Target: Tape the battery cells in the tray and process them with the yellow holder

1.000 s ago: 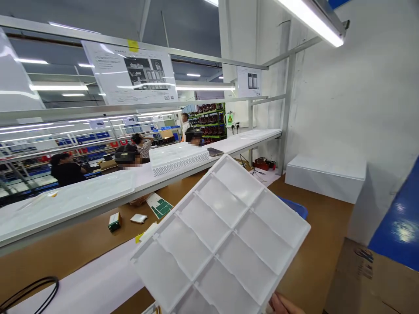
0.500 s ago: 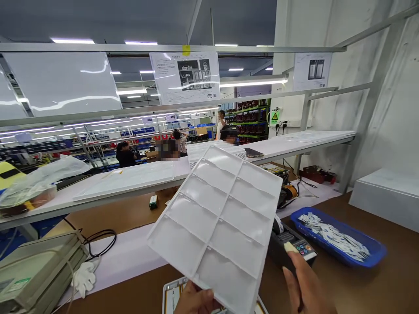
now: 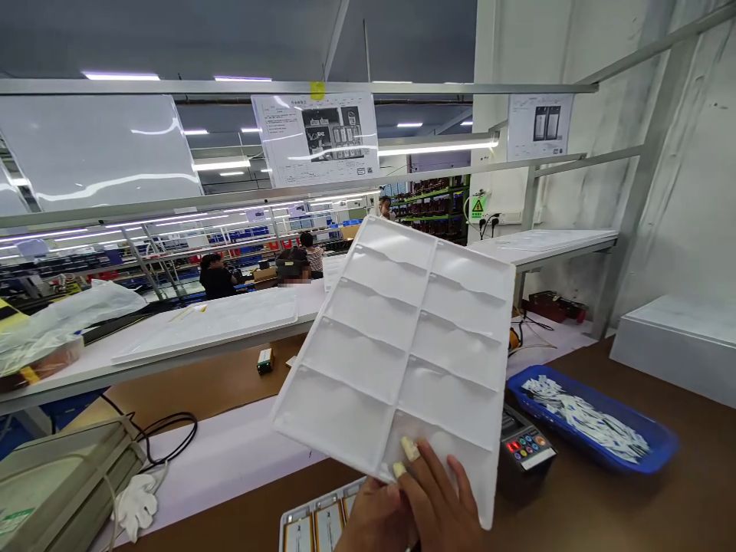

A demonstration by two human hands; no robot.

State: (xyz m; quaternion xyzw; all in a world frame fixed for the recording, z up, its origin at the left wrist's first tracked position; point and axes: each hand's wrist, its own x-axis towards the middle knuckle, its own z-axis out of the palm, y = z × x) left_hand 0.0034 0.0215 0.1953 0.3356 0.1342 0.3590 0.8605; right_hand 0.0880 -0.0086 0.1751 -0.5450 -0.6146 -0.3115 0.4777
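Observation:
A white plastic tray with two columns of shallow compartments is held up, tilted, in front of me. My left hand grips its lower edge. Over the lowest right compartment lies my right hand, its fingers spread on or just over the tray's face; the thumb is hard to make out. Pale yellow finger cots cover some of its fingertips. Below the tray, another white tray holds several flat silver battery cells, partly hidden by my hands.
On the right are a blue basket of small white pieces and a black device with buttons. Stacked grey cases and a white glove lie left. A shelf crosses behind; several people work beyond it.
My right hand has moved left from beside the black device to the tray's lower part. The tray has shifted slightly right and up in view, with my left hand still gripping it.

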